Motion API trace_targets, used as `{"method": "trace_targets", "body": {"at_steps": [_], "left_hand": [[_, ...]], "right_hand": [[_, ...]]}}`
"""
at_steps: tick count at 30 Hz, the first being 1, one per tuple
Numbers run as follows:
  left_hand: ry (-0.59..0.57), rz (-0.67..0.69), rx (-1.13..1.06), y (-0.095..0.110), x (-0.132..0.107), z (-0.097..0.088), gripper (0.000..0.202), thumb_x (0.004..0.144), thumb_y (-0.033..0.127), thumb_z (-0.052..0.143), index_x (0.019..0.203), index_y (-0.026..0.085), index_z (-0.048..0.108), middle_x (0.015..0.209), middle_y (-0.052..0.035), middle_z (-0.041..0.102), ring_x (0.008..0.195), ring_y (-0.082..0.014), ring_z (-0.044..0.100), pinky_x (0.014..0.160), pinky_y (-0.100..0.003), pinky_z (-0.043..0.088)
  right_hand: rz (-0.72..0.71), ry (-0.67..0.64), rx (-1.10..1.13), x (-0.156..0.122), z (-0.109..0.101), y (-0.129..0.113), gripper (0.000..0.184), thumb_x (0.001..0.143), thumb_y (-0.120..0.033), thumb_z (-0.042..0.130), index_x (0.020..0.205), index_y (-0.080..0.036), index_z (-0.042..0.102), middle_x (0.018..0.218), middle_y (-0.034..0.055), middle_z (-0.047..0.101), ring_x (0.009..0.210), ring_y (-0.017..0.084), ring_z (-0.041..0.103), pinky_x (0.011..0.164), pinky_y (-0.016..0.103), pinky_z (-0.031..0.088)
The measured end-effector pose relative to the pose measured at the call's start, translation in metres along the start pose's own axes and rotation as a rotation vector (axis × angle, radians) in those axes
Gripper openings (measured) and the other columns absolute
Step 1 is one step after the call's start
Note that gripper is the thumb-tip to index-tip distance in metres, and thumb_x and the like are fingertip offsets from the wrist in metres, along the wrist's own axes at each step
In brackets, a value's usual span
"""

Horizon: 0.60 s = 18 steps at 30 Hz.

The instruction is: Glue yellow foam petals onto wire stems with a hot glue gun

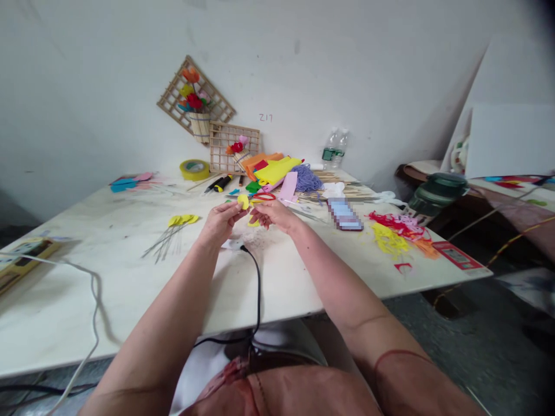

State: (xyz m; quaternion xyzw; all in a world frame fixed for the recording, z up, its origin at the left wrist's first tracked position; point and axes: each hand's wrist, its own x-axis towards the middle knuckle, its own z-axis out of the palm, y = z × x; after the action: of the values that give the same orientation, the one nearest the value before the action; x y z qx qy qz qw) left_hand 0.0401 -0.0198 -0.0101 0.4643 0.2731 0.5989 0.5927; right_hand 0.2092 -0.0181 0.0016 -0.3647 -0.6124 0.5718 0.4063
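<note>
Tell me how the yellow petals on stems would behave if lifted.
The yellow petals look small and thin, so probably light. Their stems lie fairly straight, suggesting some stiffness, but fan out separately, so they may scatter.

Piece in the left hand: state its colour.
The piece is yellow, best seen in the head view.

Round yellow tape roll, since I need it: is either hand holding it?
No, the round yellow tape roll lies apart from the left hand and the right hand.
</note>
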Motion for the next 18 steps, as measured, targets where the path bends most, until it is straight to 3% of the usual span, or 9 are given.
{"method": "trace_targets", "body": {"at_steps": [3,5,11,15,18], "left_hand": [[0.049,0.044,-0.034,0.002,0.001,-0.002,0.016,0.057,0.022,0.077,0.069,0.014,0.071,0.077,-0.0044,0.07,0.076,-0.0144,0.065,0.086,-0.029,0.048],[0.07,0.064,-0.031,0.002,0.002,-0.004,0.014,0.057,0.021,0.076,0.068,0.015,0.07,0.076,-0.004,0.07,0.077,-0.0146,0.065,0.086,-0.03,0.048],[0.086,0.08,-0.043,0.002,0.002,-0.005,0.013,0.058,0.02,0.075,0.069,0.015,0.069,0.077,-0.0029,0.069,0.078,-0.015,0.066,0.088,-0.031,0.047],[0.12,0.077,-0.057,0.005,0.002,-0.004,0.015,0.059,0.02,0.075,0.071,0.013,0.068,0.074,-0.0029,0.069,0.078,-0.0162,0.067,0.088,-0.032,0.048],[0.167,0.043,-0.05,0.008,0.002,-0.005,0.019,0.06,0.02,0.074,0.074,0.012,0.066,0.076,-0.0043,0.069,0.077,-0.017,0.067,0.085,-0.032,0.05]], "right_hand": [[0.064,-0.169,0.044,-0.002,0.002,0.003,0.031,0.072,-0.042,0.064,0.077,-0.012,0.061,0.068,0.0068,0.069,0.045,0.007,0.052,0.039,0.016,0.038],[0.044,-0.197,0.04,-0.001,0.006,0.005,0.027,0.068,-0.037,0.068,0.075,-0.011,0.061,0.067,0.0055,0.068,0.044,0.006,0.051,0.038,0.016,0.038],[-0.057,-0.109,0.013,0.0,0.016,0.005,0.022,0.064,-0.031,0.07,0.065,-0.012,0.058,0.054,-0.0014,0.061,0.039,0.005,0.048,0.036,0.016,0.038],[-0.138,0.042,-0.042,-0.001,0.014,0.001,0.019,0.065,-0.029,0.068,0.064,-0.012,0.057,0.053,-0.0012,0.061,0.04,0.005,0.049,0.035,0.015,0.039],[-0.185,0.081,-0.117,-0.001,0.012,-0.001,0.016,0.066,-0.027,0.067,0.065,-0.013,0.059,0.053,-0.0008,0.061,0.04,0.006,0.05,0.035,0.016,0.041]]}}
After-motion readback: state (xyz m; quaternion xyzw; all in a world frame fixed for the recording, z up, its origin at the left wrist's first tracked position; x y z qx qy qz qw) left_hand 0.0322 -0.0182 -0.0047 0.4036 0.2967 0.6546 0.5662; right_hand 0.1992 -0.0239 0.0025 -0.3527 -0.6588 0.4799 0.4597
